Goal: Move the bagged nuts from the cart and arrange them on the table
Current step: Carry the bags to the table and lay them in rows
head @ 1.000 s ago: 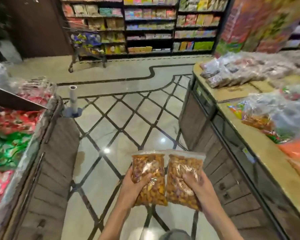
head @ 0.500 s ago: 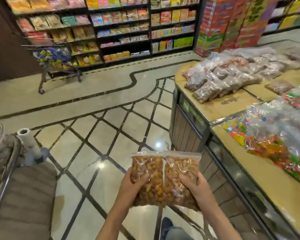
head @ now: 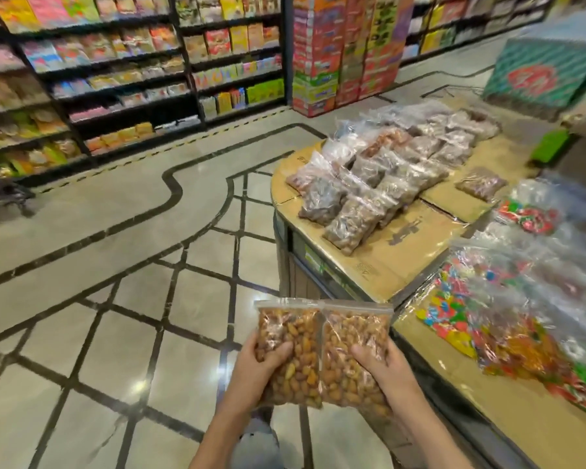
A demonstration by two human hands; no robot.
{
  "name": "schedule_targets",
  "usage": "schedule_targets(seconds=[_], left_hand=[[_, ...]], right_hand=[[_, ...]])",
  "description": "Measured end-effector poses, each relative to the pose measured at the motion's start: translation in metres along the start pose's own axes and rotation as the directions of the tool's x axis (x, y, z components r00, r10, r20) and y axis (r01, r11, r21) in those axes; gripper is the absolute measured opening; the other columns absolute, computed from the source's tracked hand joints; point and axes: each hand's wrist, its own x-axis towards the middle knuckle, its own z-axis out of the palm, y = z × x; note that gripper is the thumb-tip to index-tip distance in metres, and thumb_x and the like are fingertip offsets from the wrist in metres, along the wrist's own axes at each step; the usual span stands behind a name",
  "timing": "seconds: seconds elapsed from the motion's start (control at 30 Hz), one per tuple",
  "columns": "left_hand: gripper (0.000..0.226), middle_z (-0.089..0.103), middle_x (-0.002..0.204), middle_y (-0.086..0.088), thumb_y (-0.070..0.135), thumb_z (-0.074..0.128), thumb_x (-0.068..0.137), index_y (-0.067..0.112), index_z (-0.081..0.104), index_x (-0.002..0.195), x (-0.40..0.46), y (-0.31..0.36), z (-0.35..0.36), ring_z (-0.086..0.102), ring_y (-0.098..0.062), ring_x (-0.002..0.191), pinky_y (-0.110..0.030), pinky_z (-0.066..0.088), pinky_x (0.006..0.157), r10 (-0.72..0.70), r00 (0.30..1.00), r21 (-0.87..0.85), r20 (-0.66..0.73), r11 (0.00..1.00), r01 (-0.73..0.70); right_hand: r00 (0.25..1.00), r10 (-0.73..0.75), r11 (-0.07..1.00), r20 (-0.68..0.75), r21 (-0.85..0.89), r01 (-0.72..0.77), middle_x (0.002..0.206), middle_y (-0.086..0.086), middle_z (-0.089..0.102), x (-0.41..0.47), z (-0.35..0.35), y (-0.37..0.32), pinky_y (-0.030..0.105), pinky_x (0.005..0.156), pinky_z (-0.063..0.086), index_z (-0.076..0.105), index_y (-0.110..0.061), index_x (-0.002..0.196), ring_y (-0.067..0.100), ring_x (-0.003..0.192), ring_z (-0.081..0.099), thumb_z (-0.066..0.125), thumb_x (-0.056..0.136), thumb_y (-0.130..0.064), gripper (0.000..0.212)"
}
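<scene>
Short of the table's near corner, I've got left hand and right hand each gripping a nut bag, left bag and right bag side by side, thumbs on top.

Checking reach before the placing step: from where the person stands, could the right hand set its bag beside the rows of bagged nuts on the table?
Probably not yet. The right hand holds its bag over the floor, short of the bagged nuts.

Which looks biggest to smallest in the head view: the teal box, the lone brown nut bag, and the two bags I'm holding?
1. Teal box, largest though farthest away.
2. The two held bags, left bag and right bag: alike, not ranked; nearness enlarges them.
3. Lone brown nut bag on the table, smallest.
</scene>
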Motion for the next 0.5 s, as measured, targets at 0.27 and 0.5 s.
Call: schedule_targets(seconds=[0.27,0.5], left_hand=[[0.069,0.078,0.116,0.008,0.052,0.092,0.071,0.034,0.061,0.130,0.167,0.091,0.005,0.077,-0.011,0.101,-0.038,0.064,0.089,-0.023,0.951,0.184,0.307,0.982,-0.036],[0.064,0.079,0.118,0.004,0.045,0.086,0.075,0.035,0.061,0.133,0.257,0.141,0.067,0.078,-0.019,0.102,-0.040,0.064,0.086,-0.091,0.844,0.205,0.528,0.979,-0.023]], right_hand=[[0.921,0.105,0.992,-0.374,0.100,-0.073,0.168,0.001,0.039,0.091,0.013,-0.039,0.048,0.123,0.036,0.026,-0.023,0.167,0.028,0.149,0.044,0.082,0.061,-0.080,0.133],[0.846,0.174,0.957,-0.504,0.288,-0.025,0.171,0.001,0.032,0.124,-0.001,-0.079,0.048,0.125,0.028,0.018,-0.017,0.169,0.025,0.155,0.034,0.079,0.084,-0.058,0.113]])
